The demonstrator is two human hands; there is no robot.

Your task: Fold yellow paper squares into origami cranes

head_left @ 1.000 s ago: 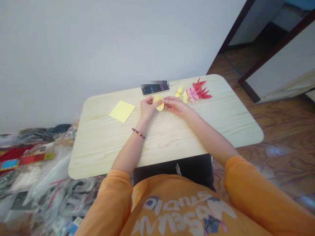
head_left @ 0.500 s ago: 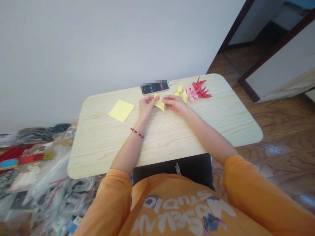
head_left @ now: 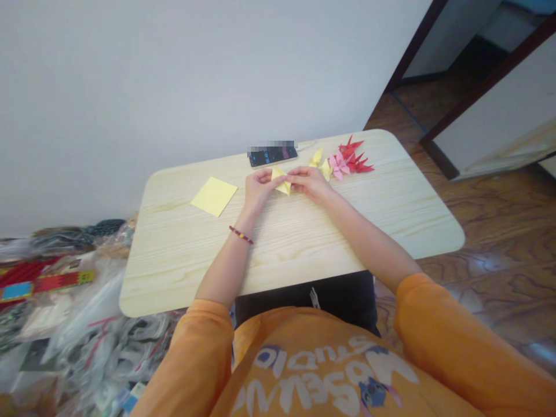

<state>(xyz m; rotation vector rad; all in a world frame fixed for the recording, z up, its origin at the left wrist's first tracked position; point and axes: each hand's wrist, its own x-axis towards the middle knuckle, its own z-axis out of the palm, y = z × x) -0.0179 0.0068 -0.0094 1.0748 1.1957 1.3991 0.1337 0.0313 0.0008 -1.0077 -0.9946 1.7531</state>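
Between my two hands is a piece of folded yellow origami paper (head_left: pixel 283 187), held just above or on the table. My left hand (head_left: pixel 259 184) grips its left side, with the thumb stretched across the front of the paper. My right hand (head_left: pixel 309 182) pinches the right edge between thumb and fingers. Parts of the paper are covered by the fingers. To the left lies a flat yellow paper square (head_left: pixel 214 196). Close beyond my right hand sit yellow folded paper pieces (head_left: pixel 317 158), a pink paper flower (head_left: pixel 339 165) and red paper flowers (head_left: pixel 359 164).
A phone (head_left: pixel 273 154) with a cable lies at the back of the pale wooden table (head_left: pixel 295 243), near the wall. Plastic bags (head_left: pixel 99 313) and packed goods crowd the floor at left. A doorway opens at the upper right.
My left thumb has moved right across the folded paper toward my right fingers. The paper now looks flatter and slightly turned. Everything else on the table stays put.
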